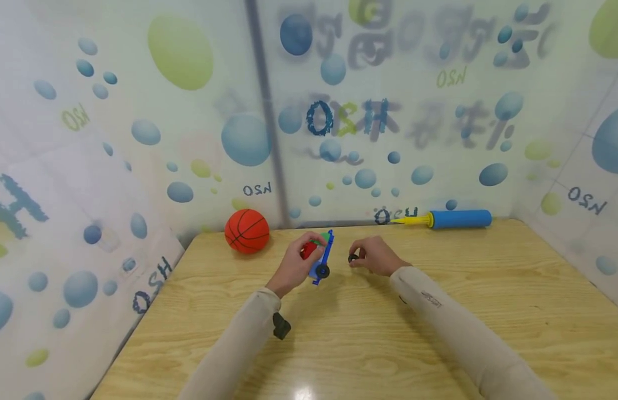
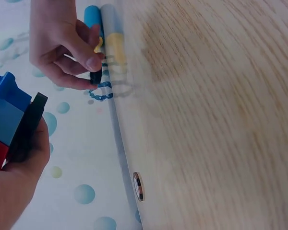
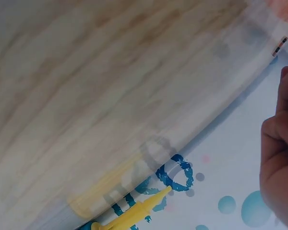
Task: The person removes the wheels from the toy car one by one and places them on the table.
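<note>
My left hand (image 1: 292, 265) grips a toy vehicle with a blue chassis (image 1: 327, 251) and red and green parts, held tilted above the table. One black wheel (image 1: 322, 271) sits near the chassis's lower end. Blue and red sides of the vehicle (image 2: 9, 115) show in the left wrist view, partly cut off by the frame. To the right, apart from the vehicle, my right hand (image 1: 381, 256) pinches a small black wheel (image 2: 96, 78) between thumb and fingers. Only curled fingers of the right hand (image 3: 281, 158) appear in the right wrist view; the wheel is hidden there.
An orange basketball (image 1: 246, 231) sits at the table's back left. At the back right lies a blue hand pump (image 1: 461, 219) with a yellow nozzle. A small round disc (image 2: 138, 187) is by the table edge. Patterned walls (image 1: 214, 139) enclose the wooden table (image 1: 338, 344).
</note>
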The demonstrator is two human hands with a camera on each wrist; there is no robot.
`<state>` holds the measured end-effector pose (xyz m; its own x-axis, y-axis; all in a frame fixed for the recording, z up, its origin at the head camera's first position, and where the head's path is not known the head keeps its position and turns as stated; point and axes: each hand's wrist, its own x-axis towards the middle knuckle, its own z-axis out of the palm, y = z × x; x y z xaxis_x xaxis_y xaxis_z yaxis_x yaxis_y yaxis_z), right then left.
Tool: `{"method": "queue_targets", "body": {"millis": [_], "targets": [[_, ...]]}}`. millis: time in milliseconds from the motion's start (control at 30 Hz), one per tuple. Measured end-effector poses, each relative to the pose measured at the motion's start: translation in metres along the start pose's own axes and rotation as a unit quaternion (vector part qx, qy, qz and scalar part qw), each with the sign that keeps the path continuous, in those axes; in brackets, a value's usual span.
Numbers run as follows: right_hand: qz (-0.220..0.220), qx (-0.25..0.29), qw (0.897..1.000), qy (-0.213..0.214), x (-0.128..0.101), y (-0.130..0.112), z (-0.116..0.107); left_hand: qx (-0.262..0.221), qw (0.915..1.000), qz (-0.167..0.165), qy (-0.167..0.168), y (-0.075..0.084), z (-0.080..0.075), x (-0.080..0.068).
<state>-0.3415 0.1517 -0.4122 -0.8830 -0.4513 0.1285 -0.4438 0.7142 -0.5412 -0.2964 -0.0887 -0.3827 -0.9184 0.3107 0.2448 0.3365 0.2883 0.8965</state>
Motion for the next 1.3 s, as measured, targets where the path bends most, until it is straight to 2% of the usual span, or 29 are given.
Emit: {"method": "queue_targets", "body": {"millis": [267,533,733,1067,1133,1300], "targets": [[0.006,-0.068,0.998,-0.002,0.011,0.004,0.008,-0.009,0.9999,0.001,-0.008,0.0,-0.002,-0.004],[0.033,-0.07,0.997,-0.009,0.016,0.003,0.011,-0.012,0.9999,0.009,-0.005,0.002,-0.002,-0.005],[0.022,-0.084,0.996,-0.008,0.019,0.005,0.012,-0.02,0.9997,0.016,0.003,0.003,-0.004,-0.004],[0.05,-0.064,0.996,-0.027,0.022,0.003,0.01,-0.023,0.9995,-0.017,0.011,0.004,-0.003,-0.002],[0.054,-0.055,0.997,-0.027,0.021,0.001,0.008,-0.025,0.9994,-0.02,0.011,0.009,-0.003,-0.004],[0.025,-0.023,0.999,-0.022,0.014,-0.005,-0.001,-0.028,0.9993,-0.015,0.022,0.026,-0.001,-0.013]]}}
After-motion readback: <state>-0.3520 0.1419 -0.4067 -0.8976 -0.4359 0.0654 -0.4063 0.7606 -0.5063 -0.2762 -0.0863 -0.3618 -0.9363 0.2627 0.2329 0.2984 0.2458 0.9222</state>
